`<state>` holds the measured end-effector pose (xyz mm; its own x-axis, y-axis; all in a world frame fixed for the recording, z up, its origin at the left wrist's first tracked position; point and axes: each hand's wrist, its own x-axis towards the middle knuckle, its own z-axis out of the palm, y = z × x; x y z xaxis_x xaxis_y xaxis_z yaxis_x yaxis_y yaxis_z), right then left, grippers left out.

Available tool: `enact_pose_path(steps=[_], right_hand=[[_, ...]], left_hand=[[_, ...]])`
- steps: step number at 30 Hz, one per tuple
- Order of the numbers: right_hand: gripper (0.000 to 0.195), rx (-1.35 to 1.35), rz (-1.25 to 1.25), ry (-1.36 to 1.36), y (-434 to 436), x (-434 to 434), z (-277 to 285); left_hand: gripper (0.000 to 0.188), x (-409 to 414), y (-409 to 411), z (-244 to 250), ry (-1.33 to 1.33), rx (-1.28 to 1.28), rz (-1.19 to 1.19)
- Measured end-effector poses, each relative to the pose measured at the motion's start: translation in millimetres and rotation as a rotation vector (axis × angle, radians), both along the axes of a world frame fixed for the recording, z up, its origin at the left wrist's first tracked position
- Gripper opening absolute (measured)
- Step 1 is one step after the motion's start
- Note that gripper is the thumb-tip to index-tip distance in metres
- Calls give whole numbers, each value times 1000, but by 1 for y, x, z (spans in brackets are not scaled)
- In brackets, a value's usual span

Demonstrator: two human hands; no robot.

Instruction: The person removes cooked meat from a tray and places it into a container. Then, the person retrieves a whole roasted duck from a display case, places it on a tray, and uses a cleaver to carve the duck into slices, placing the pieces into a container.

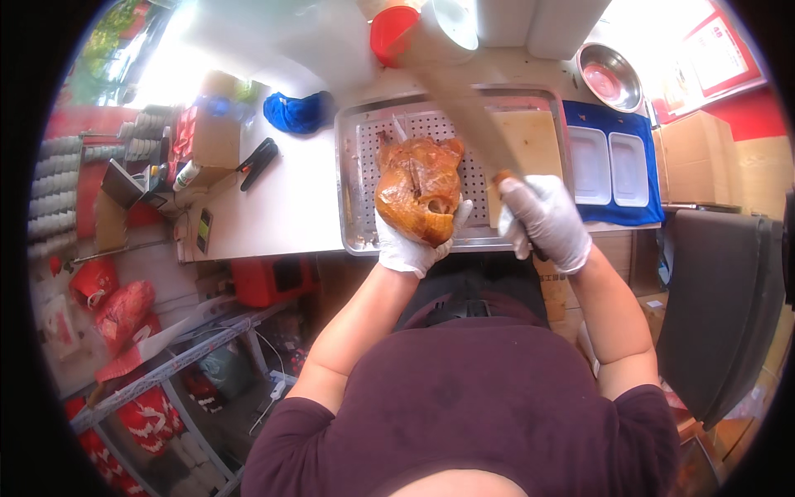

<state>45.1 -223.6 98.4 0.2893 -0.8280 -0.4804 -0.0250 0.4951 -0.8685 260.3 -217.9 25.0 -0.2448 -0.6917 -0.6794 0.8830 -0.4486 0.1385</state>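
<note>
My left hand [413,248], in a pale disposable glove, cups the near end of a browned roast bird [422,186] over a perforated metal tray [475,180]. An opening shows in the bird's near right side. My right hand [549,220], gloved too, grips the handle of a large wide-bladed knife [475,121]. Its blade is blurred and points up and to the left, above a cream cutting board [528,143] in the tray's right part. The knife is apart from the bird in this view; its height above the board I cannot tell.
Two white plastic trays [590,166] lie on a blue cloth at the right, with a metal bowl [608,77] behind. Red and white tubs [394,37] stand beyond the tray. To the left are another blue cloth [297,112], a black stapler-like tool [258,163] and a cardboard box [214,136].
</note>
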Motion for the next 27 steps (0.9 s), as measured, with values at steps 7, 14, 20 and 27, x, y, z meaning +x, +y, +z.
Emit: enact_pose_path(steps=[7,14,20,27], right_hand=[[61,-55,-501,486,-3,-151,-92],[51,-74,-342,1105,-10,-175,-153],[46,-266,-109,392,-4,-42,-54],[31,-851,138,624,-12,35,-36]], left_hand=[[56,17,14,-10,97,35,-50],[51,11,14,-1,164,-5,-27],[54,-2,6,7,14,-28,-14],[57,0,7,2,192,-53,41]])
